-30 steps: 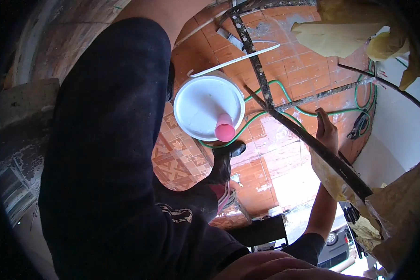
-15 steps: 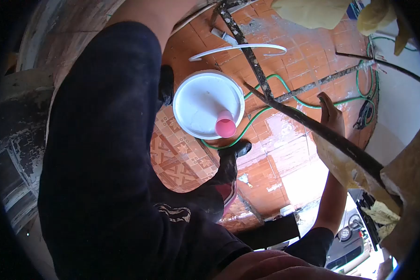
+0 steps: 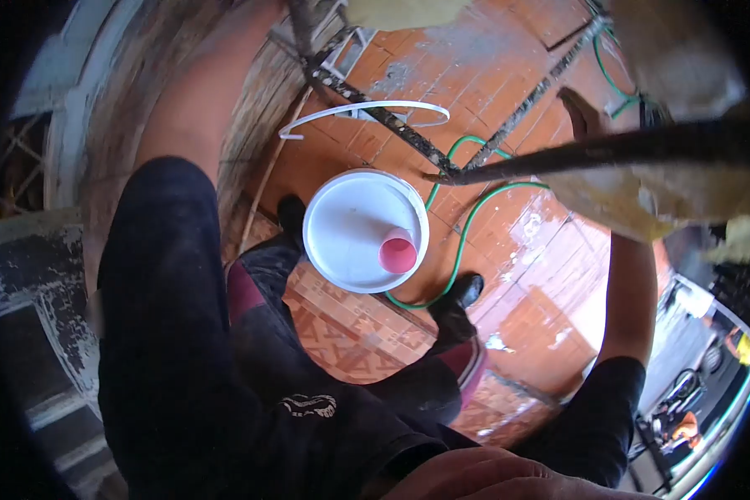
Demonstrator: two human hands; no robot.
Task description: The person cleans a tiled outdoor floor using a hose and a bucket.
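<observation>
My left arm reaches up past the top edge beside a dark metal bar (image 3: 302, 29); that hand is outside the picture. At the upper right, my right hand (image 3: 587, 118) shows in part, with its fingers stretched out and nothing visible between them. A blurred dark bar (image 3: 642, 152) and yellowish sheet-like pieces (image 3: 625, 204) hide its palm and wrist. Paint-speckled bars (image 3: 392, 125) meet near the middle. Below them, a white round bucket or lid (image 3: 342, 229) bears a pink cup (image 3: 398, 252) lying near its right edge.
A green hose (image 3: 467, 237) curves across the orange tiled floor (image 3: 500, 83). A white curved strip (image 3: 408, 104) lies behind the speckled bar. My feet (image 3: 468, 289) are beside the bucket. Weathered boards (image 3: 108, 192) stand at left, and a vehicle (image 3: 717, 354) shows at lower right.
The view has shifted, so the white bucket appears lower and the metal bars farther left. My left forearm appears farther left. My right hand sits higher in the picture, with its fingers still stretched.
</observation>
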